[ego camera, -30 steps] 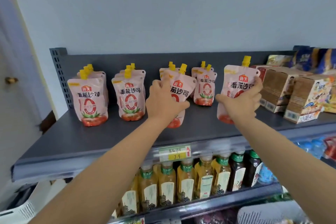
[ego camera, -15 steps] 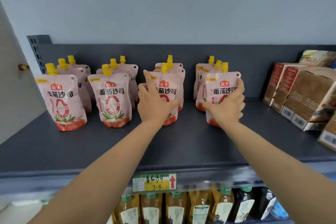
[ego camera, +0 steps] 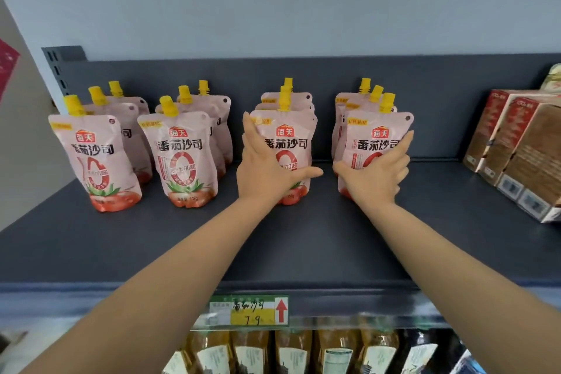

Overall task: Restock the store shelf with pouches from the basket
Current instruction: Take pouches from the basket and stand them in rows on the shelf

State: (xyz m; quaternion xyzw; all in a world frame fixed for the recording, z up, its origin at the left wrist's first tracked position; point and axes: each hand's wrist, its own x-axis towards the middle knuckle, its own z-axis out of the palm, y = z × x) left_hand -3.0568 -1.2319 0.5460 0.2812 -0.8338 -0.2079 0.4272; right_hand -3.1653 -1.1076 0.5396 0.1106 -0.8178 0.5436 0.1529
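Four rows of pink tomato-sauce pouches with yellow caps stand on the dark grey shelf (ego camera: 303, 246). My left hand (ego camera: 264, 170) holds the front pouch of the third row (ego camera: 288, 136), thumb stretched across its lower front. My right hand (ego camera: 376, 173) grips the front pouch of the fourth row (ego camera: 376, 136), fingers wrapped round its right side. Both pouches stand upright on the shelf in front of their rows. The front pouches of the first row (ego camera: 97, 161) and the second row (ego camera: 182, 155) stand untouched at the left. The basket is out of view.
Brown and red cartons (ego camera: 516, 146) stand at the shelf's right end. A price tag (ego camera: 249, 311) with a red arrow hangs on the shelf's front edge. Bottles (ego camera: 291, 352) fill the shelf below. The wall rises behind.
The camera has come closer to the shelf. Both hands have set their pouches upright at the front of the third and fourth rows and still hold them.
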